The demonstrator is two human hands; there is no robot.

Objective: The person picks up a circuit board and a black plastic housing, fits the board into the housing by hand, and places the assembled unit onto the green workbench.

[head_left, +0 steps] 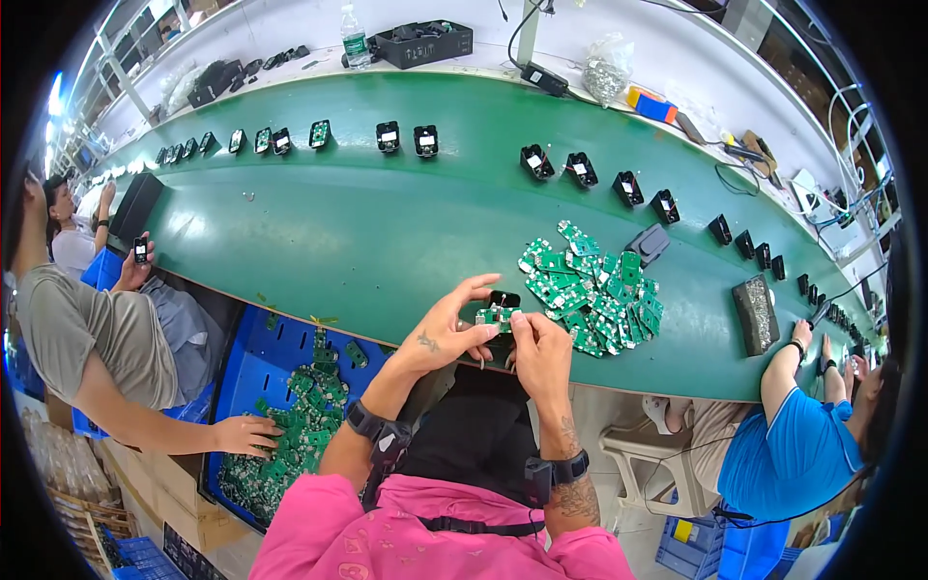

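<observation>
At the table's near edge my left hand (pixel 443 331) is closed around a small black plastic housing (pixel 504 299). A green circuit board (pixel 494 317) lies at the housing's open side, under my left thumb. My right hand (pixel 543 356) is closed too, its thumb and fingers pinching the board's right end. Whether the board is fully seated in the housing cannot be told. Just right of my hands a loose heap of green circuit boards (pixel 580 295) covers part of the table, with a dark grey plastic case (pixel 649 243) at its far edge.
Black housings (pixel 426 141) stand in a row along the green table (pixel 319 227). A blue bin (pixel 253 350) of circuit boards sits at lower left, a co-worker's hand (pixel 246 435) in it. Another person in blue (pixel 788 449) works at right, near a dark block (pixel 755 315).
</observation>
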